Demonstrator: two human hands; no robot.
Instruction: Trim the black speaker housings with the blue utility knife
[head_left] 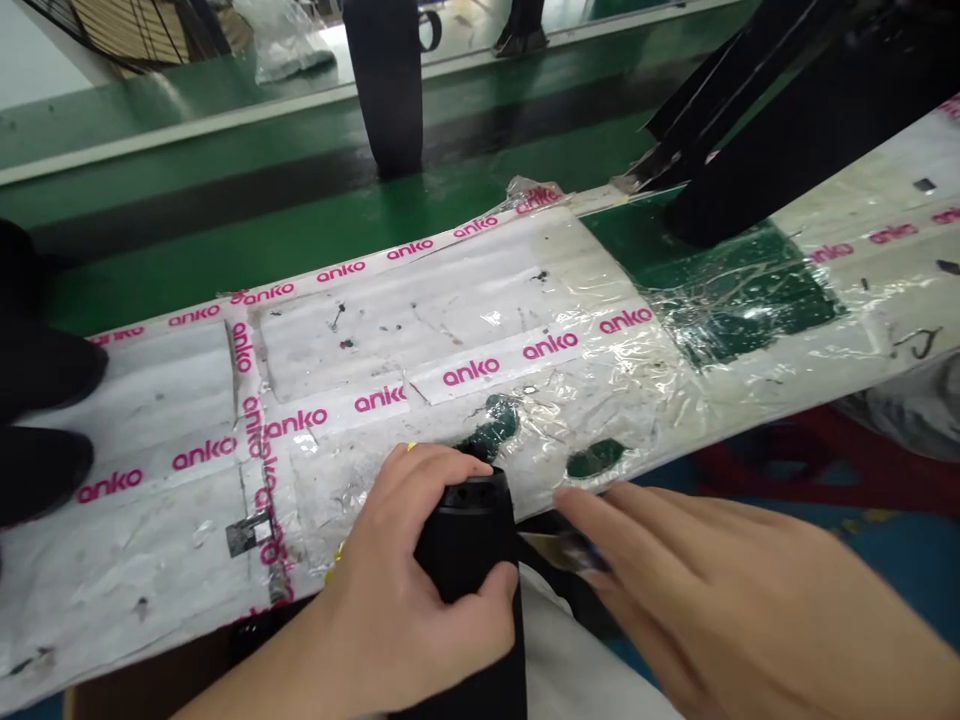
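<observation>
My left hand (427, 590) is wrapped round the top end of a long black part (469, 545), with the thumb on its near side. The part stands upright at the table's near edge, its lower end out of the frame. It has a dark rim with small openings at the top. Just right of it, my right hand (720, 590) is closed on a knife (555, 550). The metal blade points left toward the black part, and most of the handle is hidden by my fingers.
White sheeting with pink-lettered tape (472, 372) covers the near strip of the green table (300, 245). Similar black parts stand or lie at the back (390, 90), upper right (787, 130) and left (45, 370). A clear plastic bag (285, 40) lies at the far side.
</observation>
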